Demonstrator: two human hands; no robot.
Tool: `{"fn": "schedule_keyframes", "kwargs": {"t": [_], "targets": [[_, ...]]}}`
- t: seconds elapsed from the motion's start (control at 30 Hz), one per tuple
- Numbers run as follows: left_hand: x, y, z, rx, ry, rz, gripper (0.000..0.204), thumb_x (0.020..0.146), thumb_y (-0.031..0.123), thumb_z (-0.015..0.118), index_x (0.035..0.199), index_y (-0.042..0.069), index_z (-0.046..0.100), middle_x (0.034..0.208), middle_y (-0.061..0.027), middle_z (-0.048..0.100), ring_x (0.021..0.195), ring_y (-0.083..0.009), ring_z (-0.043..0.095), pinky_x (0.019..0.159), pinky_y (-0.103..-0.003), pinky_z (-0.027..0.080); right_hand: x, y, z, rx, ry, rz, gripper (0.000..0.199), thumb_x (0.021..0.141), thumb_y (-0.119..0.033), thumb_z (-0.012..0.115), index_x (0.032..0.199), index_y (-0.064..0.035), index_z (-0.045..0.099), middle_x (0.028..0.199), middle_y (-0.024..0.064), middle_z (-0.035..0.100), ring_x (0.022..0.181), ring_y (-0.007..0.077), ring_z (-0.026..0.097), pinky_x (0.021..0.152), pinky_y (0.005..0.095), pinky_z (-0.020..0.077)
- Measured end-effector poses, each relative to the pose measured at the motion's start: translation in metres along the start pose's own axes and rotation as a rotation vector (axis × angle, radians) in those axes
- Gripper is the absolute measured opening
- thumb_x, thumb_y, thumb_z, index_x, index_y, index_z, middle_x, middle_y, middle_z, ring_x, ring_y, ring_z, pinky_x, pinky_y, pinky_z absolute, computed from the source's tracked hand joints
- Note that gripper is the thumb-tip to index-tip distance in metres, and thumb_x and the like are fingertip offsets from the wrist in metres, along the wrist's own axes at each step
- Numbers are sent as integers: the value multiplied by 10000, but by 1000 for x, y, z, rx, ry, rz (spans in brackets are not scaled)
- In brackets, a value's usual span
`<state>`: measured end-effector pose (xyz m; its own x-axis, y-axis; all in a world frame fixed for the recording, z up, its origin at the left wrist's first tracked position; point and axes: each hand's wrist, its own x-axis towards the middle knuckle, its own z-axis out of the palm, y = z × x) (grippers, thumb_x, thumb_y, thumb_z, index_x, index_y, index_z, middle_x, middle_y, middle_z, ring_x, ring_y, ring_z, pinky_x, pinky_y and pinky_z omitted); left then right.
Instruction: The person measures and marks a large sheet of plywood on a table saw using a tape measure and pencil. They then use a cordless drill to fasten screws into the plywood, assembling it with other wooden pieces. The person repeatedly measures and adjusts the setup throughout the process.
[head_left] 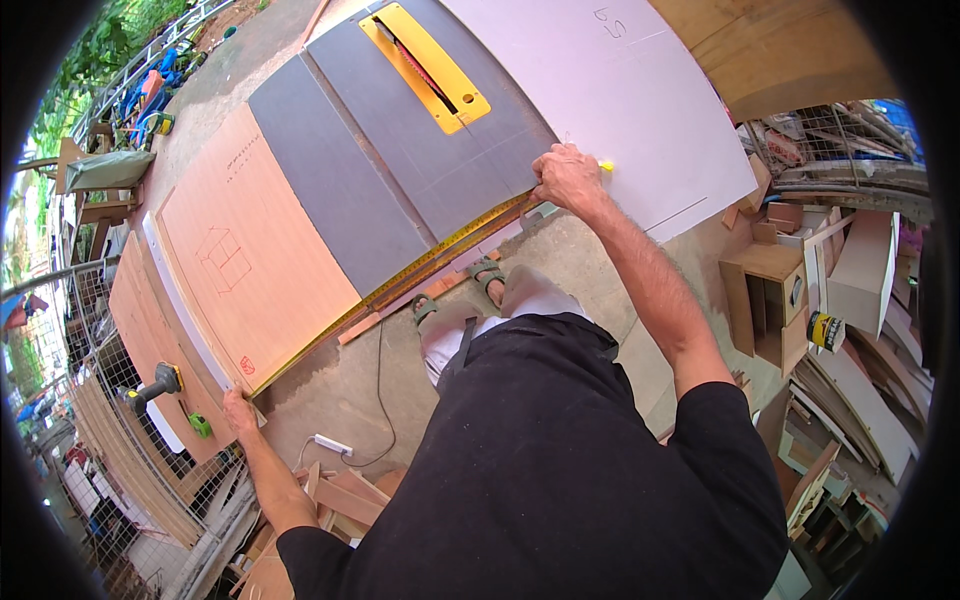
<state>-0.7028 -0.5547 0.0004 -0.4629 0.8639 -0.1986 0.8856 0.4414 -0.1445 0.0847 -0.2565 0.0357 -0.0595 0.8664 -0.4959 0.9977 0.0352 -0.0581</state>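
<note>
A yellow tape measure point(455, 240) is drawn out along the near edge of a table saw point(350, 160). My right hand point(570, 180) is closed around its right part at the saw's near right corner; a small yellow piece shows just beyond the knuckles. At the near corner of the light plywood panel point(260, 220), my left hand point(240, 408) pinches the tape's left end, its fingertips partly hidden. Red pencil-like lines form a box sketch on that panel. The saw blade point(415, 60) stands in a yellow insert plate point(455, 105).
A white panel point(640, 120) adjoins the saw's right side. On the left board lie a cordless tool point(160, 385) and a green object point(200, 425). A power strip point(333, 445) and its cord cross the floor. Wood offcuts and cabinets point(765, 290) stand at right, with a tin point(825, 330).
</note>
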Motion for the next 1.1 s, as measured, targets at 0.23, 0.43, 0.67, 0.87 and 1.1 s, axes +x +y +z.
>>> {"fn": "schedule_keyframes", "kwargs": {"t": [0.23,0.43,0.67,0.87,1.1], "targets": [[-2,3,-5,-10,30,46,148,845,-62,625,902,18,736,967,-196,707,929,-412,725,842,-501,576,1,1,0,11,-11,-2,433,836,-461,942,1169,-202,845,1263,86,746,1306,292,674,1022,491,599],[-3,9,-8,50,14,74,147,920,13,626,953,58,762,990,-197,709,952,-422,731,841,-507,581,3,7,9,35,87,-45,437,780,-441,965,1138,-215,856,1242,90,742,1294,313,670,1008,493,603],[-8,8,-7,-29,46,24,143,951,68,623,989,65,760,986,-199,693,957,-430,728,826,-521,584,6,5,8,8,77,-19,391,736,-465,960,1038,-237,863,1160,61,721,1245,289,661,975,480,607],[-11,-1,7,-28,72,16,176,974,91,592,1034,61,755,1000,-193,698,999,-424,737,838,-529,595,16,17,23,20,112,-66,336,724,-439,958,888,-174,834,1082,91,729,1146,307,682,935,462,591],[2,-2,-21,50,107,56,126,995,148,576,989,113,697,991,-131,678,970,-381,742,767,-548,607,48,16,-18,104,-46,-183,422,633,-396,1000,838,-75,818,889,132,728,939,322,706,824,467,580]]}}
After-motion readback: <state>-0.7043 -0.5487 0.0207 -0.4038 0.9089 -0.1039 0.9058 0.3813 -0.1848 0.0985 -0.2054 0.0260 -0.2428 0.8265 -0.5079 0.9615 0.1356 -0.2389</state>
